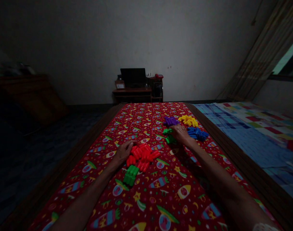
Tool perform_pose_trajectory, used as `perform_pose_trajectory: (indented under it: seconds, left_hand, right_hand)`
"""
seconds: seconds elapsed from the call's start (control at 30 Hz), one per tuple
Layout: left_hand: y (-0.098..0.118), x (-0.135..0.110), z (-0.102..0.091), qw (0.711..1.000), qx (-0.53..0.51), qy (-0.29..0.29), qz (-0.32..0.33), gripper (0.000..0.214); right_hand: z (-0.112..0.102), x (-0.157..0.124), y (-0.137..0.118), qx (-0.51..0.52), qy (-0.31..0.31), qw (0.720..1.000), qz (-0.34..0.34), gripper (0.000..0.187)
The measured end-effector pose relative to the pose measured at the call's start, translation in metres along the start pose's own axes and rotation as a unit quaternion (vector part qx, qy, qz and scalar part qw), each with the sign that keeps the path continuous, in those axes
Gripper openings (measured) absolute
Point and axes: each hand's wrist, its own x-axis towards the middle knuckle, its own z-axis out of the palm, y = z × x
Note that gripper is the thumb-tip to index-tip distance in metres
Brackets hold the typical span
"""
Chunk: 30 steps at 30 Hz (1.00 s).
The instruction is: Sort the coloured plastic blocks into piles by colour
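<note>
My left hand [124, 150] rests on the red cloth at the upper left edge of a pile of red plastic pieces [144, 154]. Its fingers are loosely stretched out, with nothing visible in them. Just below that pile lies a block of green plastic pieces [131, 175], side by side. Farther off to the right, my right hand [180, 133] reaches over a small group of green plastic pieces [169, 139]. The fingers curl down and close on a green piece, their tips partly hidden. Purple pieces [170, 121] lie just beyond this hand, and blue pieces [198, 133] to its right.
Yellow pieces [188, 120] lie beyond the blue ones. A rocket-patterned red cloth [158, 205] covers the long table. At the far wall stands a desk [132, 91] with a dark monitor [133, 77]. A bed with checked covers [235, 138] is at right, a wooden cabinet [28, 96] at left.
</note>
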Motion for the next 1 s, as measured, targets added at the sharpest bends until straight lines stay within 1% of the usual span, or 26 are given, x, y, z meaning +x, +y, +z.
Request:
perform_pose_trajectory:
  seconds: [0.07, 0.1, 0.17, 0.23, 0.27, 0.3, 0.33, 0.37, 0.47, 0.53, 0.6, 0.67, 0.73, 0.8, 0.87, 0.93, 1.0]
  left_hand:
    - [0.000, 0.000, 0.001, 1.000, -0.007, 0.000, 0.001, 0.045]
    - [0.001, 0.000, 0.001, 1.000, -0.010, 0.000, 0.001, 0.045]
    - [0.002, -0.001, 0.000, 1.000, -0.013, -0.003, 0.000, 0.045]
    - [0.004, -0.002, -0.001, 1.000, -0.016, -0.004, 0.001, 0.044]
    - [0.005, -0.003, -0.001, 1.000, -0.017, -0.005, 0.002, 0.044]
    - [0.006, -0.004, -0.002, 1.000, -0.018, -0.006, 0.004, 0.043]
    - [0.006, -0.004, -0.002, 1.000, -0.018, -0.005, 0.004, 0.043]
    - [0.006, -0.004, -0.002, 1.000, -0.018, -0.003, 0.004, 0.042]
    - [0.006, -0.004, -0.002, 1.000, -0.014, -0.002, 0.005, 0.040]
    - [0.005, -0.004, -0.002, 1.000, -0.013, -0.003, 0.005, 0.039]
    - [0.006, -0.003, -0.002, 1.000, -0.014, -0.005, 0.006, 0.038]
    - [0.007, -0.003, -0.002, 1.000, -0.015, -0.010, 0.010, 0.038]
    - [0.008, -0.004, -0.003, 1.000, -0.014, -0.015, 0.015, 0.038]
    - [0.008, -0.004, -0.003, 1.000, -0.010, -0.018, 0.018, 0.039]
    - [0.006, -0.004, -0.002, 1.000, -0.006, -0.016, 0.020, 0.039]
    - [0.003, -0.003, -0.001, 1.000, -0.001, -0.014, 0.021, 0.039]
    - [0.000, -0.002, 0.000, 1.000, 0.007, -0.014, 0.024, 0.040]
  right_hand:
    - [-0.003, -0.006, -0.018, 0.039, 0.019, 0.999, -0.020, 0.025]
    - [-0.003, -0.010, -0.033, 0.066, 0.025, 0.996, -0.049, 0.024]
    - [-0.001, -0.022, -0.072, 0.121, 0.024, 0.982, -0.145, 0.024]
    - [0.005, -0.037, -0.111, 0.147, -0.008, 0.944, -0.296, 0.024]
    - [0.009, -0.045, -0.128, 0.142, -0.009, 0.926, -0.349, 0.028]
    - [0.014, -0.051, -0.143, 0.124, -0.005, 0.914, -0.385, 0.034]
    - [0.019, -0.057, -0.154, 0.102, 0.003, 0.909, -0.404, 0.036]
    - [0.024, -0.062, -0.162, 0.081, 0.011, 0.909, -0.408, 0.036]
    - [0.036, -0.068, -0.171, 0.047, 0.019, 0.919, -0.391, 0.032]
    - [0.039, -0.067, -0.169, 0.056, 0.016, 0.919, -0.389, 0.029]
    - [0.036, -0.062, -0.162, 0.073, 0.015, 0.918, -0.389, 0.023]
    - [0.028, -0.055, -0.147, 0.091, 0.021, 0.929, -0.357, 0.018]
    - [0.018, -0.046, -0.124, 0.096, 0.033, 0.955, -0.277, 0.015]
    - [0.007, -0.035, -0.094, 0.076, 0.034, 0.982, -0.169, 0.014]
    - [-0.002, -0.025, -0.060, 0.031, 0.025, 0.997, -0.073, 0.017]
    - [-0.006, -0.019, -0.029, -0.007, 0.014, 1.000, -0.025, 0.022]
    - [-0.004, -0.019, -0.006, -0.034, 0.009, 0.999, -0.007, 0.027]
